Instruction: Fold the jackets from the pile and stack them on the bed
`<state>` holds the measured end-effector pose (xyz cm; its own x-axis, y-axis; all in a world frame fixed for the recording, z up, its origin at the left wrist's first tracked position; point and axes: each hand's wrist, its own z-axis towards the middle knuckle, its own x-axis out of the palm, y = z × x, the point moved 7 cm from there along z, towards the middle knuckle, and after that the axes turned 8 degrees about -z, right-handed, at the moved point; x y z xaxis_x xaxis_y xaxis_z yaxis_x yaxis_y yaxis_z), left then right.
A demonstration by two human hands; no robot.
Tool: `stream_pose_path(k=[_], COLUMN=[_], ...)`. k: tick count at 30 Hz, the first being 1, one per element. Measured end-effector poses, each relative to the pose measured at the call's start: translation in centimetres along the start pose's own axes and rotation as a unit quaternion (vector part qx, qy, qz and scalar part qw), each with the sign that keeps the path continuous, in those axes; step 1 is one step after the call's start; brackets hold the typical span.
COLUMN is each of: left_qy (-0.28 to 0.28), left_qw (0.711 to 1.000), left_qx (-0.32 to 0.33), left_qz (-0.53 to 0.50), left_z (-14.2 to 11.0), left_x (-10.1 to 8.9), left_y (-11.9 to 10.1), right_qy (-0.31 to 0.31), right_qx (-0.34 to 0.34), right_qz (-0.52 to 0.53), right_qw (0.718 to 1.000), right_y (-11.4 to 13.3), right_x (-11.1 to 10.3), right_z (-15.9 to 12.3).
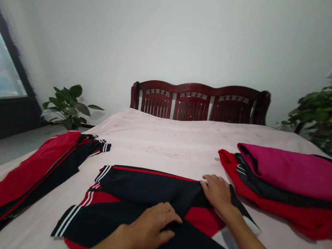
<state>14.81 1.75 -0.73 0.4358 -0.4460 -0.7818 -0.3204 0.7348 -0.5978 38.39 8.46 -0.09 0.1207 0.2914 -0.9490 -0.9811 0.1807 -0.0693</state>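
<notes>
A black and red jacket (142,203) with white-striped cuffs lies partly folded on the pale pink bed (169,141) right in front of me. My left hand (151,227) rests flat on the middle of the jacket, fingers stretched out. My right hand (218,191) presses on the folded sleeve near its right end, fingers curled down onto the cloth at the fold's edge.
A stack of folded clothes, magenta on top (295,173) over black and red, lies to the right. Another red and black jacket (35,172) sprawls at the left. A dark wooden bench (200,100) stands beyond the bed, with plants (68,106) at both sides.
</notes>
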Motion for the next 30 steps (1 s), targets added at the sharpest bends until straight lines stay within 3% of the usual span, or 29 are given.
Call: stream_pose_path(k=[3,5,7,10,12,14,18,22,25,30], left_qy=[-0.086,-0.177,-0.218,-0.176,-0.142,-0.12,-0.106,-0.104,-0.104,-0.099], left_qw=[0.994,0.981,0.968,0.945,0.923,0.913,0.91,0.914,0.913,0.915], left_qx=[-0.021,-0.07,-0.117,-0.207,-0.246,-0.257,-0.272,-0.272,-0.276,-0.27], left_qz=[-0.069,-0.031,0.04,0.183,0.258,0.293,0.293,0.283,0.281,0.282], left_z=[-1.0,-1.8,-2.7,-4.3,-5.4,-6.0,-5.7,-5.0,-5.0,-5.2], left_x=[-3.5,-6.6,-8.8,-10.1,-10.2,-10.1,-10.0,-10.2,-10.4,-10.4], left_y=[1.8,4.6,7.9,13.3,16.1,17.8,19.0,18.7,18.5,18.3], right_qy=[-0.03,-0.027,0.001,0.074,0.096,0.079,-0.014,-0.047,-0.045,-0.055], right_qx=[-0.026,-0.086,-0.157,-0.261,-0.292,-0.276,-0.216,-0.247,-0.229,-0.214], right_qz=[0.054,0.108,0.144,0.165,0.166,0.164,0.138,0.063,0.024,0.151], right_qw=[0.998,0.99,0.977,0.948,0.937,0.944,0.966,0.966,0.972,0.963], right_y=[2.9,6.2,9.8,13.6,14.2,13.5,12.1,14.7,16.1,14.1], right_x=[-1.9,-3.0,-3.4,-2.5,-1.5,-1.0,-2.0,-3.4,-3.5,-4.0], right_z=[-1.6,-3.4,-5.7,-9.3,-10.8,-11.3,-10.9,-10.8,-10.0,-10.1])
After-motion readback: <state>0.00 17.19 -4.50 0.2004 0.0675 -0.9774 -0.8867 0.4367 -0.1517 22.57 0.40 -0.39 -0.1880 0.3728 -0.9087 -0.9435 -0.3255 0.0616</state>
